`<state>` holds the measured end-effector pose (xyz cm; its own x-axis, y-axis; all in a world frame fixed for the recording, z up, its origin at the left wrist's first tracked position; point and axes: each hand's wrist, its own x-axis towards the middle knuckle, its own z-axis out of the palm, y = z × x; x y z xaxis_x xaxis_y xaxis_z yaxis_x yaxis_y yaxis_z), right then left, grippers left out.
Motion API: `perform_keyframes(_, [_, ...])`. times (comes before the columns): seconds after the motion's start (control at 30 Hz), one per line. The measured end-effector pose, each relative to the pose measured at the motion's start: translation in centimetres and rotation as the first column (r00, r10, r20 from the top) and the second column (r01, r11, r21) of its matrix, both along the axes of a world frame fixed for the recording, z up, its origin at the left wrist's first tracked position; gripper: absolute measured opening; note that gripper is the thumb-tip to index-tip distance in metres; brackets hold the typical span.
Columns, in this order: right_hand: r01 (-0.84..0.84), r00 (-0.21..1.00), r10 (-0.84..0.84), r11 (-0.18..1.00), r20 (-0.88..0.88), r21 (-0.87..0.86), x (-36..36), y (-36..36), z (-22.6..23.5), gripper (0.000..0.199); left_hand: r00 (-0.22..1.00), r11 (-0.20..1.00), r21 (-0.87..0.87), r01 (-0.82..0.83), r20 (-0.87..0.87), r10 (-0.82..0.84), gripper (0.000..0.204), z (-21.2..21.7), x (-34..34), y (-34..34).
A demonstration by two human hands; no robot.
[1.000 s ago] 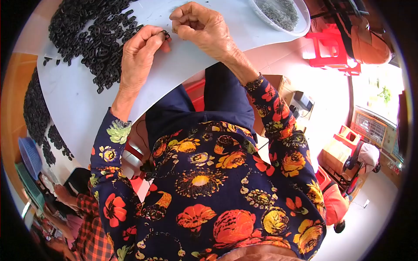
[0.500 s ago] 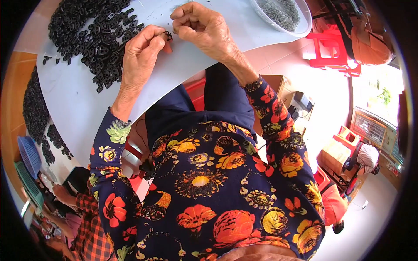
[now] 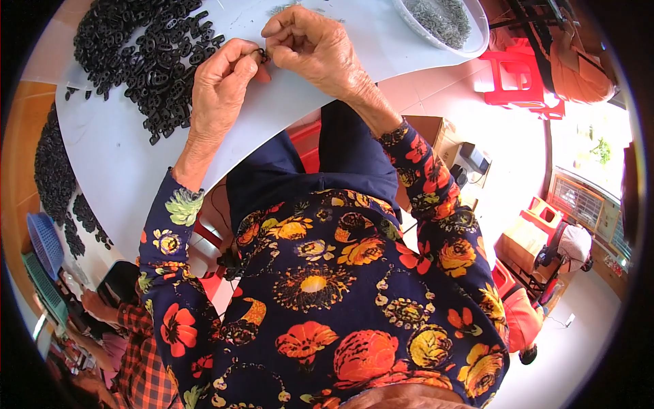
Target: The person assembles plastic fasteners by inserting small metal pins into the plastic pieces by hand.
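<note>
Above the near edge of the white table (image 3: pixel 109 177), my left hand (image 3: pixel 221 88) pinches a small black plastic piece (image 3: pixel 263 56) between thumb and fingertips. Right beside it is my right hand (image 3: pixel 317 51), its thumb and forefinger pressed together close against the piece. Whatever those right fingertips hold, if anything, is too small to make out. To the left of my left hand spreads a big heap of black plastic pieces (image 3: pixel 160 78), oval with holes through them.
A white bowl (image 3: pixel 482 42) of tiny grey metal bits stands at the table's right end. More black pieces (image 3: pixel 53 160) lie heaped farther left, near a blue basket (image 3: pixel 45 245). A person in a checked shirt (image 3: pixel 146 358) sits lower left. Red stools (image 3: pixel 514 78) stand at right.
My right hand has shifted slightly left and down, bringing its fingertips to the black piece. My left hand stays almost where it was, still pinching the piece.
</note>
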<state>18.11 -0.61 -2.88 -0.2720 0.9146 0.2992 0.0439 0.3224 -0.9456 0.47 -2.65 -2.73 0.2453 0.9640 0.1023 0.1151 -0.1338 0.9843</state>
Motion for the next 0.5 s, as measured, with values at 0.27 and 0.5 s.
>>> perform_keyframes(0.27, [-0.012,1.0,0.01,0.997,-0.027,-0.075,0.2,-0.2,0.2,0.022,0.987,0.994,-0.076,0.08,0.148,-0.068,0.014,-0.6,-0.5,0.5])
perform_keyframes(0.5, [0.045,0.994,-0.049,0.998,0.102,0.046,-0.2,-0.5,0.3,0.018,0.986,0.996,-0.001,0.091,0.137,-0.09,0.016,-1.0,-0.4,0.5])
